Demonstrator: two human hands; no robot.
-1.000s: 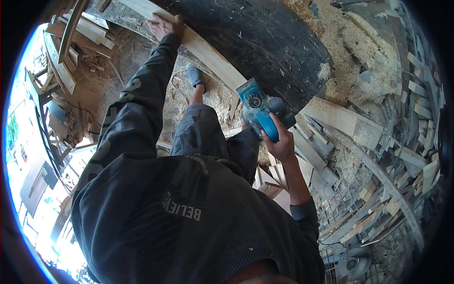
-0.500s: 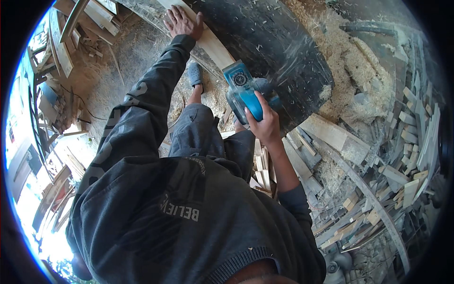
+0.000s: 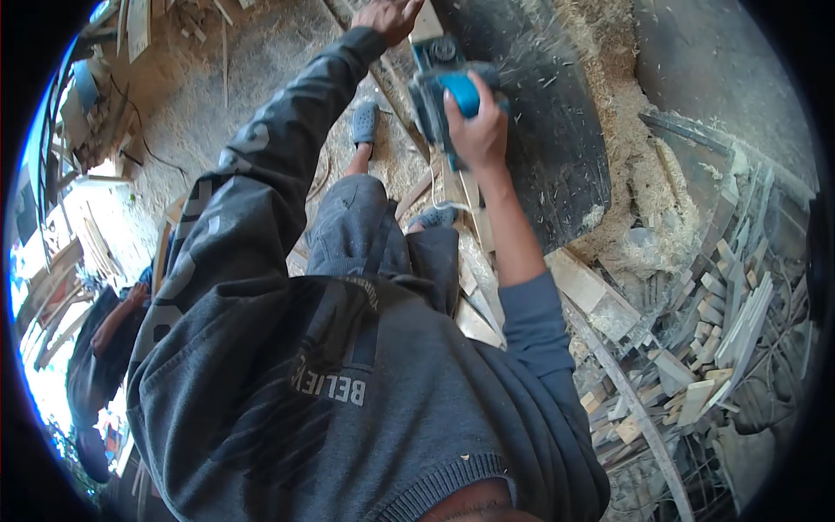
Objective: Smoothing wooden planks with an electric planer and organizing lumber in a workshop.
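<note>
A blue and dark electric hand planer (image 3: 428, 97) lies over a pale wooden board (image 3: 426, 23). My right hand (image 3: 484, 129) is closed round the planer's blue handle. Much of the board is covered by the tool. At the upper edge of the view, my left hand (image 3: 388, 19) is by the board, just ahead of the planer, with its thumb apart; the fingertips are partly cut off. Beneath the board is a dark, scuffed work surface (image 3: 557, 139) with wood shavings on it.
Heaped sawdust (image 3: 622, 165) lines the work surface's right side. Stacked wood offcuts (image 3: 696, 339) lie at the right, with a long curved strip (image 3: 635, 418) nearby. A pale cord (image 3: 448, 205) hangs by the planer. At the left is another person (image 3: 100, 348) in dark clothing.
The planer and my right hand have moved up and slightly left along the board. My left hand has shifted to the view's upper edge. Another person has come into view at the left.
</note>
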